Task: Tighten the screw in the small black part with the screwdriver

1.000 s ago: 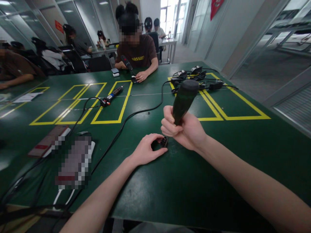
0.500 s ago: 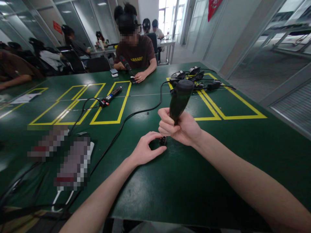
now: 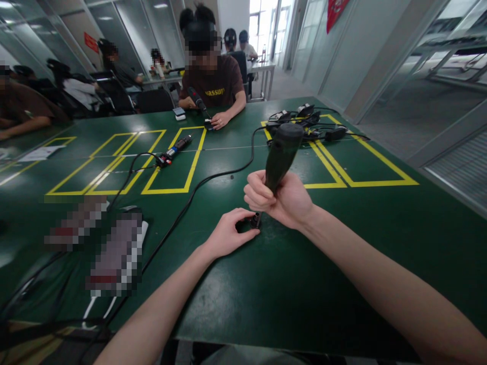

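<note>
My right hand (image 3: 287, 200) is wrapped round the thick dark handle of a black screwdriver (image 3: 283, 152), whose butt end points up toward me. A thin shaft runs down below the fist, and its tip is hard to make out. On the table my left hand (image 3: 228, 233) curls its thumb and fingers round a small black part (image 3: 254, 221) with a round, tube-like top. The screwdriver's lower end meets or stands right beside this part; I cannot tell which.
Two phone-like devices (image 3: 117, 248) with white cables lie at the left. A black cable (image 3: 205, 180) crosses the green table (image 3: 228, 304) to a heap of black cables and adapters (image 3: 304, 121). A blue-black tool (image 3: 178, 147) lies farther off. Opposite, a co-worker (image 3: 213, 81) holds another tool.
My right hand and the screwdriver have shifted very slightly left. The left hand stays at the small black part with almost no movement.
</note>
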A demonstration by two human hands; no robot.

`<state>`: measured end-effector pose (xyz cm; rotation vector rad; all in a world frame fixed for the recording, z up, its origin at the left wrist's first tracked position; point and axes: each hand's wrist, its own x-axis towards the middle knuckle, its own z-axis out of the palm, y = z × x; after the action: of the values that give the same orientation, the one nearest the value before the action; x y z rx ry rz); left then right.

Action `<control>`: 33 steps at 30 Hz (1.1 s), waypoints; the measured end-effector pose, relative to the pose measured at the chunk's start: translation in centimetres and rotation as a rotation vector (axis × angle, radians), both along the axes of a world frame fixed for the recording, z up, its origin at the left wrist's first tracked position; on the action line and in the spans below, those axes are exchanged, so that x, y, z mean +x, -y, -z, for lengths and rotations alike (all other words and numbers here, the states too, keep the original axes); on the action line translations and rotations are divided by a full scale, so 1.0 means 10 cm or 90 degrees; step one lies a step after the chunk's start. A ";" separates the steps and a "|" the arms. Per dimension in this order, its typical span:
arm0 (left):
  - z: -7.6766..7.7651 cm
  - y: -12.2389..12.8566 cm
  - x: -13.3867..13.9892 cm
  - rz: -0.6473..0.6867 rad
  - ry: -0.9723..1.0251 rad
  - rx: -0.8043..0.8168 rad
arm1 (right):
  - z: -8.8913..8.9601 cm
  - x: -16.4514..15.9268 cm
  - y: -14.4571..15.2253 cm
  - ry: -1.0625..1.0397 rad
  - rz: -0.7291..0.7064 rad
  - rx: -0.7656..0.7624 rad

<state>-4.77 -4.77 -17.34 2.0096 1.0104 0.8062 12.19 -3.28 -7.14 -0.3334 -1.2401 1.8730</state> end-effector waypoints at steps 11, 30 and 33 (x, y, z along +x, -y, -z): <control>0.05 -0.01 -0.01 0.004 -0.006 0.014 | 0.05 -0.03 0.08 -0.094 0.061 0.062; 0.06 -0.01 -0.01 0.019 0.016 0.011 | 0.22 -0.20 0.14 -0.055 0.195 0.042; 0.05 -0.01 0.00 0.021 0.023 0.014 | 0.22 -0.19 0.16 -0.084 0.175 0.034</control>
<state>-4.79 -4.64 -17.88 2.0181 0.9490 0.8358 10.29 -4.91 -9.38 -0.3286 -1.0943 1.5989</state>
